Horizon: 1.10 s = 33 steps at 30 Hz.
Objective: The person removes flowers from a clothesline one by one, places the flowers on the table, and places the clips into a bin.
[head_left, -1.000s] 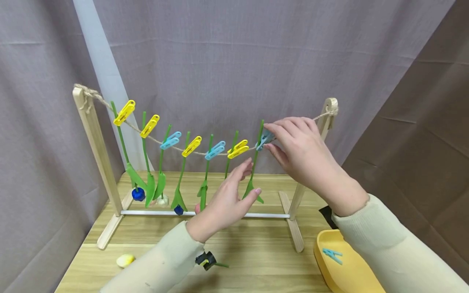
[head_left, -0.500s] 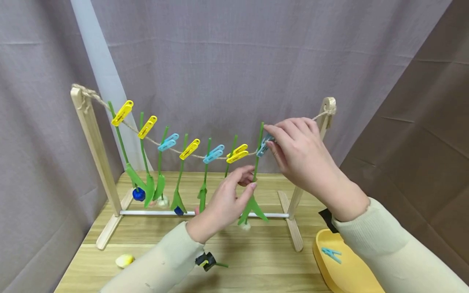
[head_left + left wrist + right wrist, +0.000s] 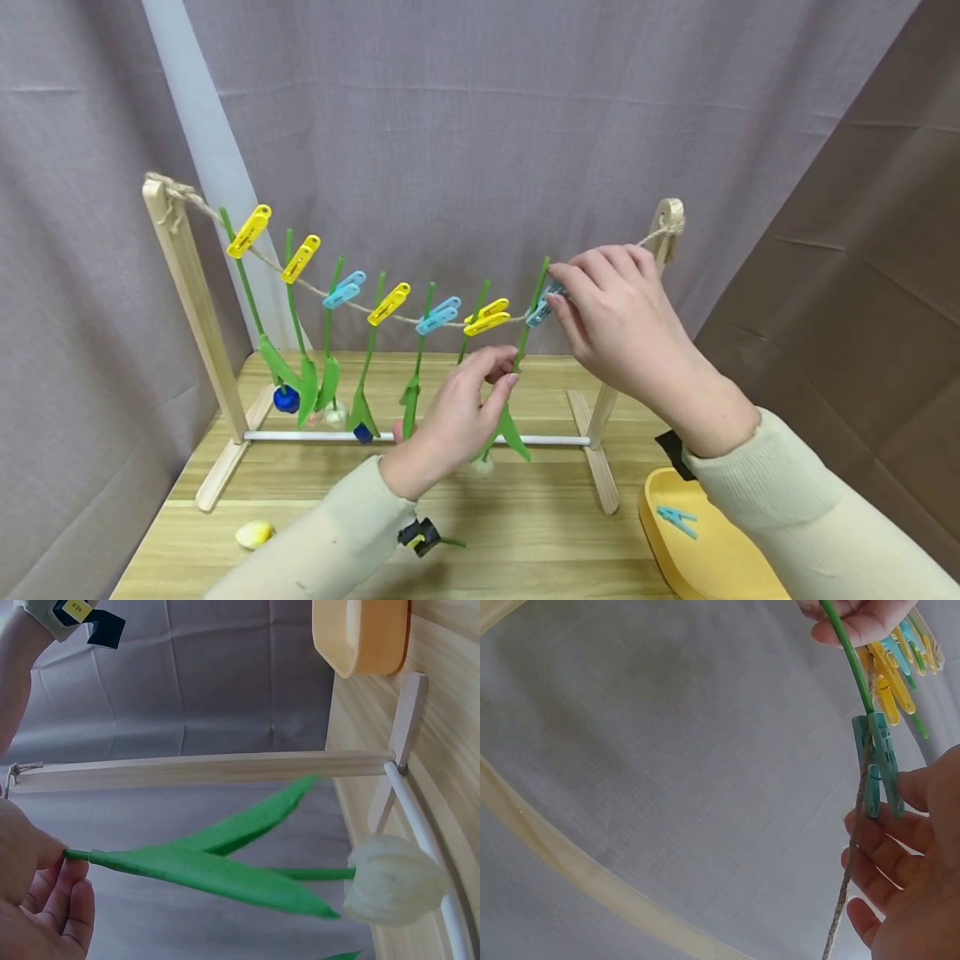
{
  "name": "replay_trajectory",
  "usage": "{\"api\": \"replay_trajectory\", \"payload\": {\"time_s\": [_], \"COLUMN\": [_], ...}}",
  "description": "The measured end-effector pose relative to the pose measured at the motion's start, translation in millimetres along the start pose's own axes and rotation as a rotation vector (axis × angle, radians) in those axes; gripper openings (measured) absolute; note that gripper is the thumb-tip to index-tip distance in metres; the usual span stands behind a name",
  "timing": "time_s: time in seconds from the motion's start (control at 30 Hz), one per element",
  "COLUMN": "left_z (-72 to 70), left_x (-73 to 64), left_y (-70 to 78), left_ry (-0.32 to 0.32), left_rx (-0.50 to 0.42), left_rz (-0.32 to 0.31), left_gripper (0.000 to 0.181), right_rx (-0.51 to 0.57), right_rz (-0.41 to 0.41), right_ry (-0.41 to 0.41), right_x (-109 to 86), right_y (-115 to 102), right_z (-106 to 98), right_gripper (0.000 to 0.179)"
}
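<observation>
My left hand (image 3: 461, 408) pinches the green stem of a white artificial tulip (image 3: 394, 881), just above its leaves. The bloom hangs head down, and the stem's upper end leans right in the head view. My right hand (image 3: 626, 321) holds a light-blue clothespin (image 3: 877, 761) by its handle end, between thumb and fingers. Its jaws lie over the stem and the twine (image 3: 847, 877). Left along the twine, more tulips hang upside down from yellow clothespins (image 3: 389, 304) and blue clothespins (image 3: 438, 316). My left hand hides part of the nearest ones.
A wooden frame's left post (image 3: 197, 308) and right post (image 3: 663, 242) carry the twine, joined below by a white rod (image 3: 322, 436). A yellow tray (image 3: 660, 546) with one blue clothespin (image 3: 677, 521) stands front right. A yellow-white bloom (image 3: 254, 534) lies on the table (image 3: 180, 550).
My left hand has gone from open beside the stem to pinching it. The tulip has swung, its stem top tilting right. My right hand stays at the clothespin, slightly lower and farther right.
</observation>
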<state>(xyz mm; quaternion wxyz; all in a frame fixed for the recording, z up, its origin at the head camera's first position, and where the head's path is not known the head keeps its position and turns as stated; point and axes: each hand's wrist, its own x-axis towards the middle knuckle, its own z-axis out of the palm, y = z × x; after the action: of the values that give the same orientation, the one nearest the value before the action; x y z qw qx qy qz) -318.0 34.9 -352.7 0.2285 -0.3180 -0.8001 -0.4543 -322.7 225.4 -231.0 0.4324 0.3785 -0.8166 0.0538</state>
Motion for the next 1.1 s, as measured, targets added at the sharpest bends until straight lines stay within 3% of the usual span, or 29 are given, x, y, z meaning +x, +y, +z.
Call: {"api": "replay_trajectory", "payload": {"time_s": [0.4, 0.83, 1.1], "left_z": [0.0, -1.0, -0.1], "left_x": [-1.4, -2.6, -10.1], "left_y": [-1.2, 0.5, -5.0], "left_ry": [-0.015, -0.017, -0.036], "left_rx": [0.009, 0.0, 0.018], "left_rz": [-0.013, -0.051, -0.062], "left_gripper": [0.026, 0.026, 0.022], "right_rx": [0.01, 0.042, 0.089], "right_rz": [0.007, -0.068, -0.027], "right_ry": [0.029, 0.17, 0.251], "right_x": [-0.7, -0.1, 1.5], "right_y": [-0.6, -3.7, -2.2], "right_z": [2.7, 5.1, 2.2], "right_gripper": [0.017, 0.028, 0.035]}}
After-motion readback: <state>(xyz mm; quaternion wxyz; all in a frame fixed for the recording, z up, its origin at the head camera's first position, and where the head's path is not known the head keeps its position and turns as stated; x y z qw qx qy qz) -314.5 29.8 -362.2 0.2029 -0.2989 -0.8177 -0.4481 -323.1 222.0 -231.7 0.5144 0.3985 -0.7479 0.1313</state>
